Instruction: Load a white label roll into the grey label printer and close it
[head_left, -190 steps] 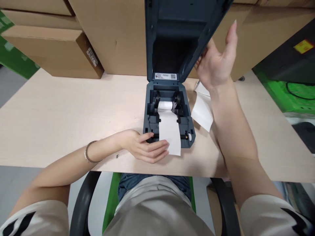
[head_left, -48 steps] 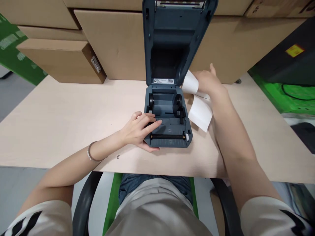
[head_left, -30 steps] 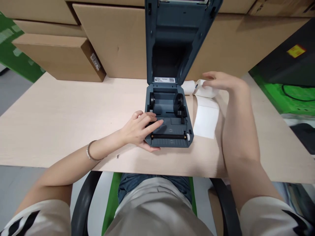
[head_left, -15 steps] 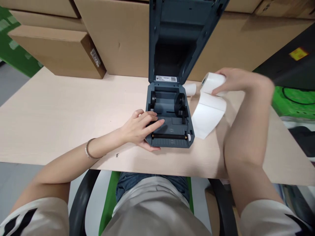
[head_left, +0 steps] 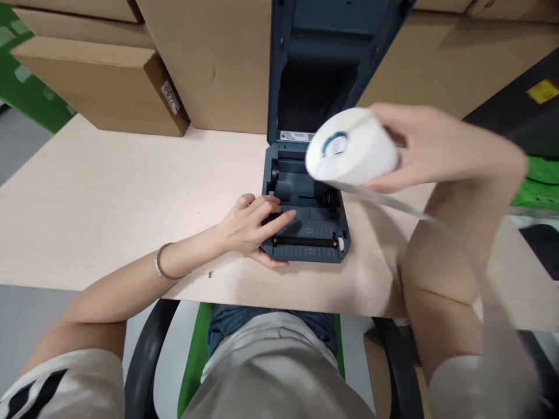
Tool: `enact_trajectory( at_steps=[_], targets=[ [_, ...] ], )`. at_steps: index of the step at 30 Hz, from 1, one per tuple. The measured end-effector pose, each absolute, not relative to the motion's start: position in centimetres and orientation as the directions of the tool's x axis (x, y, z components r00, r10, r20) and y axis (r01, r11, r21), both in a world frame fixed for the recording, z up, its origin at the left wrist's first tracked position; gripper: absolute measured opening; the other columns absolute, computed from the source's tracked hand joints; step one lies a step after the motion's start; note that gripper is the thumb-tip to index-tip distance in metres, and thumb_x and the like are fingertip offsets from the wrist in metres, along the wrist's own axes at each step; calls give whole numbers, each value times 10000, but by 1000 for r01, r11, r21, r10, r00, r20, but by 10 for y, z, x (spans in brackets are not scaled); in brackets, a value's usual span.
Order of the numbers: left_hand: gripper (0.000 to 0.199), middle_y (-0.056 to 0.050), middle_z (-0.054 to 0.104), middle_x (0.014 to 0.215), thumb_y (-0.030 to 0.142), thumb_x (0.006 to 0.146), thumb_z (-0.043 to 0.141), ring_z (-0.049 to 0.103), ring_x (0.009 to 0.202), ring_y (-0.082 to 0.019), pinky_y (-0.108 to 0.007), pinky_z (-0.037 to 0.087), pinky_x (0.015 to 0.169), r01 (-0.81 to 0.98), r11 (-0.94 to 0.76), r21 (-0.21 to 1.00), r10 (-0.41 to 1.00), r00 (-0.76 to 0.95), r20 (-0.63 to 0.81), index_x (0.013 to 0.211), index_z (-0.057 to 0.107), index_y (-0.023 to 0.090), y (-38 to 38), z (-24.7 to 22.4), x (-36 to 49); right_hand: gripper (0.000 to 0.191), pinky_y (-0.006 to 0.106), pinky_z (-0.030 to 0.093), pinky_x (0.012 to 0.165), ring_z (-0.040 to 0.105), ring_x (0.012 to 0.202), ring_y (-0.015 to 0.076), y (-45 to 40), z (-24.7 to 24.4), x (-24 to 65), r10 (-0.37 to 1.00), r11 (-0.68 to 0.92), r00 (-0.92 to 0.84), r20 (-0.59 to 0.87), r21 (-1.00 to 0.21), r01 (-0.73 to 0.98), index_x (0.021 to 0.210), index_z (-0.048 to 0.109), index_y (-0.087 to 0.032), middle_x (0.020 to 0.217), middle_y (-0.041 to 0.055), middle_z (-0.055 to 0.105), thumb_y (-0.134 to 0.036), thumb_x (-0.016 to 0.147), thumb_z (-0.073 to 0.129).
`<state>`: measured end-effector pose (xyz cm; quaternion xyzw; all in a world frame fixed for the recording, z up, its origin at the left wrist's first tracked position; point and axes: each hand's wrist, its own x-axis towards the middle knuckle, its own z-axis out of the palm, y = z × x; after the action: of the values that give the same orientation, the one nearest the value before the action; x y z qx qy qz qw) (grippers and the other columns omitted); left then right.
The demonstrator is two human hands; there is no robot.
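A white paper roll (head_left: 367, 148) is gripped at one end by the curled fingers of the right hand (head_left: 419, 145), raised right of centre, a blurred strip (head_left: 502, 326) trailed to the lower right. The left hand (head_left: 253, 227) is laid loosely open, fingers spread, on the dark printer's (head_left: 301, 250) lower-left corner. The printer's lid (head_left: 318, 35) is raised toward the top, behind the roll. The printer is carried by a pale bench (head_left: 109, 192), backed by cardboard boxes (head_left: 87, 87).
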<state>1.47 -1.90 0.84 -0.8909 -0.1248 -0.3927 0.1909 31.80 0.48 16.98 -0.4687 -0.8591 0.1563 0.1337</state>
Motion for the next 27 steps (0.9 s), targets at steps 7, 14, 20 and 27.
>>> enact_trajectory(
  at_steps=[7,14,20,27],
  targets=[
    [949,-73,732,963,936,876,457,743,985,-294,-400,375,752,365,-905,-220,99,682,725,1418,575,166,-18,7,13,705,412,545,847,690,1086,329,29,131,281,815,536,-579,-17,-357,765,1312,689,-225,1274,78,742,-434,658,847],
    [909,-76,734,988,897,909,435,727,1006,-305,-402,335,795,341,-924,-174,107,666,738,1443,526,166,-18,3,14,608,448,489,977,685,1081,331,38,114,268,779,609,-626,-46,-182,772,1224,734,-205,1178,80,764,-473,679,770],
    [831,-76,737,1013,914,923,379,726,1035,-289,-407,335,775,343,-923,-175,106,664,740,1271,561,182,-17,3,13,653,500,449,1144,684,1122,339,48,94,260,780,595,-611,-134,-143,791,1264,739,-202,1178,82,789,-509,689,783],
    [752,-70,738,1072,945,870,453,739,1044,-312,-426,375,786,314,-936,-157,101,668,737,1150,483,248,-14,-4,9,822,572,408,1240,542,1472,414,26,113,265,824,542,-555,-118,-125,831,1595,537,-120,1600,186,580,-554,903,627]
  ],
)
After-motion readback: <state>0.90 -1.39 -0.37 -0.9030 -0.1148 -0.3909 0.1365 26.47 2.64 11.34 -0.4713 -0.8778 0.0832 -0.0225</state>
